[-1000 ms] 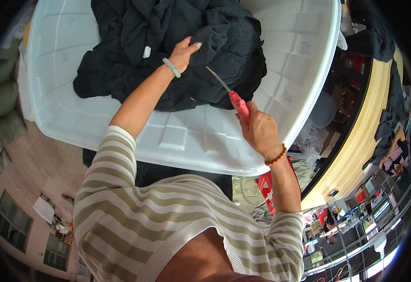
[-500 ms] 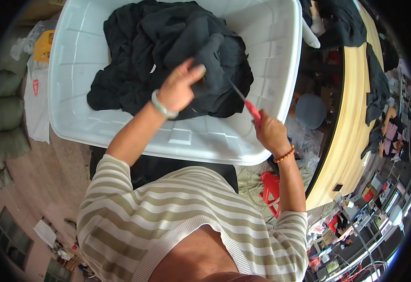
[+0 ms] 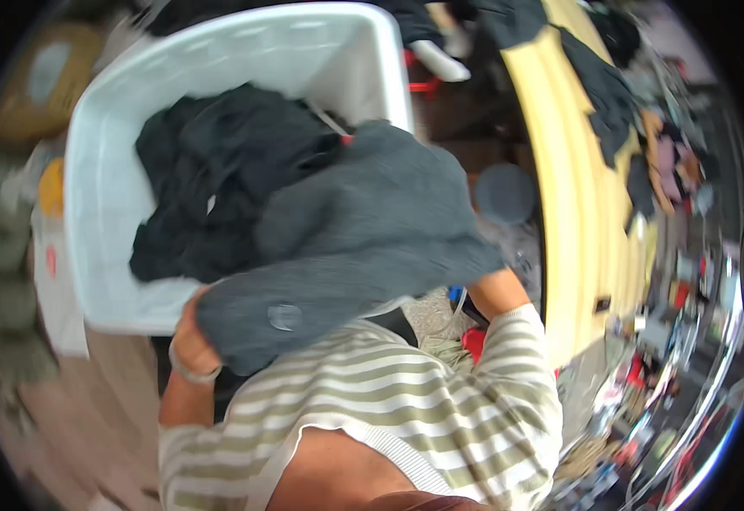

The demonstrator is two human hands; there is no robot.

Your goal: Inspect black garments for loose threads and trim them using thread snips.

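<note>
A dark grey garment (image 3: 372,226) is stretched between my hands over the near edge of the tub, slightly blurred by motion. My left hand (image 3: 191,341) grips its left end, close to a small round pale mark. My right hand is hidden under the right part of the cloth; only the forearm shows. Beyond the cloth's far edge stick out the thin blade and a bit of red handle of a pair of scissors (image 3: 329,119), in line with my right forearm. A heap of black garments (image 3: 210,170) lies in the white plastic tub (image 3: 91,281), with a small white tag on it.
Right of the tub runs a light wooden table (image 3: 559,204) with dark cloth on it. A round grey stool seat (image 3: 505,194) stands between them. At the left are a white bag (image 3: 57,281) and stacked green sacks (image 3: 14,315). Another person (image 3: 678,162) sits at the far right.
The grey garment has come up off the heap toward me and is now spread between my hands. My left hand has moved down-left and grips it. The view has shifted; cloth now covers my right hand.
</note>
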